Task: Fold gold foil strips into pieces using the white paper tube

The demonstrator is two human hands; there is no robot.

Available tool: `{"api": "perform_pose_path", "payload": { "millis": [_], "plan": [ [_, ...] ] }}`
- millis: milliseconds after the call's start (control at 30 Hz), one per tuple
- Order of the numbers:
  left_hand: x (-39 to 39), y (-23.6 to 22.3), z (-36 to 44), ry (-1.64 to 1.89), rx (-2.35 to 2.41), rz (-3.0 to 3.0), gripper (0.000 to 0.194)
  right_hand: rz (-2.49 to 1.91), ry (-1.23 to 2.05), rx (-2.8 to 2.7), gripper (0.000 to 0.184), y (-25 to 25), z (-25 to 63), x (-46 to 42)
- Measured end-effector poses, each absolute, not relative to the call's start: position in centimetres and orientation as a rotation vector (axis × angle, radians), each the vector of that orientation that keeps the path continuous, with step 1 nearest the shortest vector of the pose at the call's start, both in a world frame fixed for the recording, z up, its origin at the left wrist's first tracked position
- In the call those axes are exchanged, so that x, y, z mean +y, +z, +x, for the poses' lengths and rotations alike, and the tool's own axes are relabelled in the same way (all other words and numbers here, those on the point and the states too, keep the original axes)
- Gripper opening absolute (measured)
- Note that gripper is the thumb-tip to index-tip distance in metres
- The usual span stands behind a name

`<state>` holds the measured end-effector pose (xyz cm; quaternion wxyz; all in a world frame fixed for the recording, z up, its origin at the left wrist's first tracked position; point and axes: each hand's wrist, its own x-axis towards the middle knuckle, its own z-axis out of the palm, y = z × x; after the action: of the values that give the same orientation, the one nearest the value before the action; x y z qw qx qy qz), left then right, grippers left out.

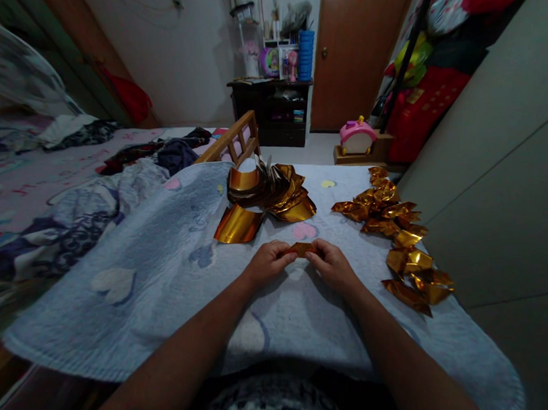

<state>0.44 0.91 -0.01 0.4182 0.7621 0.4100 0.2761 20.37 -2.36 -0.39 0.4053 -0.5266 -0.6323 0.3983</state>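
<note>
Between my two hands is a small folded piece of gold foil paper. My left hand pinches its left end, thumb in front. The right end is gripped by the thumb and fingers of my right hand. Just beyond them, a fanned stack of gold foil sheets lies on the cloth, with one curled gold sheet at its near left. Several folded gold foil pieces, boat-like with pointed ends, form a loose pile along the right.
A pale blue quilted cloth with heart patterns covers the surface under my hands. Past it stand a wooden rail, a dark cabinet and a pink toy case. Pale panels rise close on the right; a bed with clothes is left.
</note>
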Motion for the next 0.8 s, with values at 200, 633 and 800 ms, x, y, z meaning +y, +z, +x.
{"api": "perform_pose_path", "payload": {
  "millis": [200,633,800],
  "plan": [
    [1.0,-0.4,0.5,0.704,0.92,1.732,0.033,-1.264,1.153,-1.574,0.023,-0.3,20.0,-2.0],
    [1.0,-0.4,0.5,0.741,0.908,1.591,0.033,-1.281,1.185,-1.531,0.027,-0.7,20.5,-1.4],
    [1.0,0.0,0.4,0.809,1.005,1.528,0.035,-1.289,1.18,-1.456,0.031,-0.4,21.6,-1.4]
  ]
}}
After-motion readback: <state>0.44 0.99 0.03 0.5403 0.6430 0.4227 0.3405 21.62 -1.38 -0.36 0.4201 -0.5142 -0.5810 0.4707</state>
